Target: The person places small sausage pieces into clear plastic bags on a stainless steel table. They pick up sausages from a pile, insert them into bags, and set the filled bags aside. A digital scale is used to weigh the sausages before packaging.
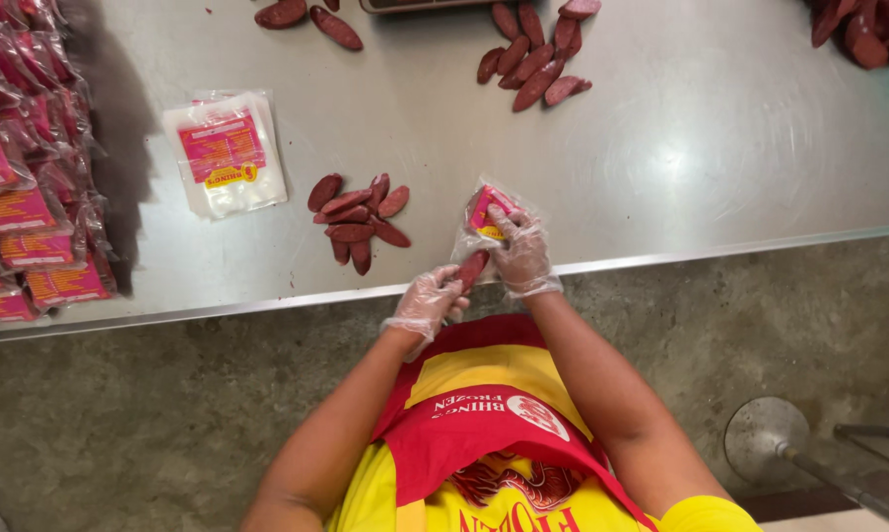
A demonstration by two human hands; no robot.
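Head view, looking straight down over a steel table (661, 148) whose front edge crosses the middle of the frame.

Left hand (427, 303), in a thin clear glove, sits at the table edge just below centre. Its fingers are closed narrow around the lower end of a dark red sausage (471, 268). The sausage tilts up and to the right, its upper end at the mouth of the pouch.

Right hand (521, 254), also gloved, lies just right of the left one, fingers pinched on a small clear plastic pouch (484, 217) with a pink and yellow label. The pouch is held just above the table edge at frame centre, touching the sausage tip.

A loose heap of sausages (356, 219) lies on the table left of the pouch, near but apart from it. A stack of unfilled pouches (226, 153) lies flat further left. Filled packs (31, 187) are piled along the left edge of the frame. More sausages (535, 54) lie at upper centre, and another heap (863, 30) in the upper right corner.

The person wears a red apron (474, 414) over a yellow shirt, bottom centre. A round metal stool (765, 433) stands on the concrete floor, lower right.
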